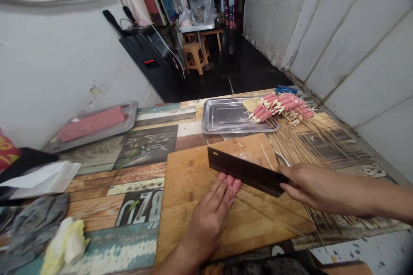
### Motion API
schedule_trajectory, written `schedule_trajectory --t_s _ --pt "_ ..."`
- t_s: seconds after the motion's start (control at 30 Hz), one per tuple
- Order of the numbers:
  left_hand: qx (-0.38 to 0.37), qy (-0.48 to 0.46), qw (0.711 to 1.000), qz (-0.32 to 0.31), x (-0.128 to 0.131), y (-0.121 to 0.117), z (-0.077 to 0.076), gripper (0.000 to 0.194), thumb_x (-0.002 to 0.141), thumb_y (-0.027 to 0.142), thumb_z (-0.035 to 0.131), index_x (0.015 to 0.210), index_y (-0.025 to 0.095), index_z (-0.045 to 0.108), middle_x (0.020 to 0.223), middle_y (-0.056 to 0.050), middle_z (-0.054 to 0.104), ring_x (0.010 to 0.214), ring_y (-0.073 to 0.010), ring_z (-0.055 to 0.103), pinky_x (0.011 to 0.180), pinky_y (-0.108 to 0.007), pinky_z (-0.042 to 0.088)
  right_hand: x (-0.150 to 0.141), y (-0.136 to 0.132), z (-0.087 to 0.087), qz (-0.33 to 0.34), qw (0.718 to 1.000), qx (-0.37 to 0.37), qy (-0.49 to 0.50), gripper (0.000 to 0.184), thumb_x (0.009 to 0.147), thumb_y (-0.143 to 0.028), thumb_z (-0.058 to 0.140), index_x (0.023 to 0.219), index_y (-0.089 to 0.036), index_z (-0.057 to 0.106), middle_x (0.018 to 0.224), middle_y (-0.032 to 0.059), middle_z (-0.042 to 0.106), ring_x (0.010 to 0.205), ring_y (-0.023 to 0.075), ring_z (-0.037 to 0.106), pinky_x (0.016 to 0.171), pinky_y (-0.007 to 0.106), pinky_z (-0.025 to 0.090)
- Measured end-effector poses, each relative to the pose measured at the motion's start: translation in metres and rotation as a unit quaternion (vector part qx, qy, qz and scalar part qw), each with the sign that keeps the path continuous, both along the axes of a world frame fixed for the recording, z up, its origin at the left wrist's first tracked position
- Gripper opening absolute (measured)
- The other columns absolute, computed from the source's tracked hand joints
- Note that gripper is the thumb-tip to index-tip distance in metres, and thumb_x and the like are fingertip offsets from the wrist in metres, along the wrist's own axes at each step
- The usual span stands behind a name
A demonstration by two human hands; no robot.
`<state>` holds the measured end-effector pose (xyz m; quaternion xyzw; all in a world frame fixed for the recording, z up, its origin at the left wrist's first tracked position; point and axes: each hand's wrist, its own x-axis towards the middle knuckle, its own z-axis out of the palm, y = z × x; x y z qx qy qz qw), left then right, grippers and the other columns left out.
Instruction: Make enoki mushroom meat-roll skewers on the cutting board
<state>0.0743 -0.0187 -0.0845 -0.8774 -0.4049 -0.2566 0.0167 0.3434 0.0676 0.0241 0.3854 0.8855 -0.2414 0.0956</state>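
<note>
A dark, broad-bladed cleaver [241,169] is in my right hand [306,187], fingers wrapped round its handle. Its blade hangs over the wooden cutting board [187,172], just beyond my left hand [209,212]. Beneath the fingers of that left hand, pink meat rolls [232,181] on skewers are pressed against the board. Their bamboo sticks [271,210] run toward the lower right. White scraps [243,156] lie behind the blade. I cannot tell whether the blade touches the rolls.
Finished meat skewers [284,104] are piled at the back right beside a metal tray [222,116]. Another tray [130,116] on the left bears a slab of pink meat [93,123]. Cabbage pieces [66,245] and a grey cloth [35,227] lie at the lower left.
</note>
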Motion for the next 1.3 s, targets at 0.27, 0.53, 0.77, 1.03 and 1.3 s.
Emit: schedule_trajectory --t_s 0.27,0.53,0.77,1.03,1.3 --pt "0.039 -0.031 0.998 0.030 0.011 -0.002 0.008 0.057 0.093 0.013 0.054 0.147 0.016 0.037 0.134 -0.011 0.060 0.131 -0.0233 0.050 0.105 -0.039 0.051 -0.021 -0.007 0.003 -0.045 0.994 0.091 -0.027 0.021 0.093 -0.023 0.044 0.100 -0.013 0.061 0.078 0.0109 0.071 0.065 0.0196 0.065 0.054 0.027 0.029" --pt "-0.087 0.064 0.994 -0.019 0.007 0.029 0.061 0.024 0.096 0.023 0.048 0.114 0.020 0.064 0.115 -0.009 0.068 0.112 -0.0229 0.061 0.100 -0.041 0.049 0.014 -0.027 0.028 -0.137 0.970 0.167 0.112 0.018 0.093 -0.026 0.041 0.081 -0.018 0.053 0.062 0.0027 0.060 0.054 0.0139 0.051 0.053 0.024 0.028" --pt "-0.213 0.237 0.939 -0.131 0.028 0.067 0.082 0.033 0.077 0.030 0.071 0.108 0.021 0.064 0.113 -0.008 0.065 0.107 -0.0262 0.060 0.096 -0.040 0.046 0.030 -0.055 0.028 -0.163 0.965 0.170 0.116 0.019 0.092 -0.029 0.039 0.076 -0.021 0.046 0.057 0.0004 0.053 0.053 0.0142 0.048 0.053 0.024 0.027" --pt "-0.312 0.220 0.924 0.001 0.038 0.073 0.087 0.004 0.067 0.022 0.060 0.068 0.018 0.059 0.074 -0.003 0.065 0.069 -0.0182 0.061 0.060 -0.026 0.043 0.046 -0.074 0.028 -0.210 0.947 0.181 0.160 0.026 0.091 -0.037 0.037 0.070 -0.023 0.040 0.054 -0.0006 0.051 0.047 0.0136 0.043 0.051 0.026 0.029" --pt "-0.436 -0.304 0.794 0.295 -0.021 0.051 0.058 0.025 0.067 0.030 0.061 0.054 0.019 0.043 0.048 0.005 0.046 0.045 -0.0090 0.048 0.050 -0.020 0.042 0.044 -0.072 0.022 -0.230 0.938 0.184 0.185 0.025 0.093 -0.038 0.036 0.075 -0.023 0.044 0.051 -0.0014 0.050 0.046 0.0151 0.045 0.051 0.027 0.031"
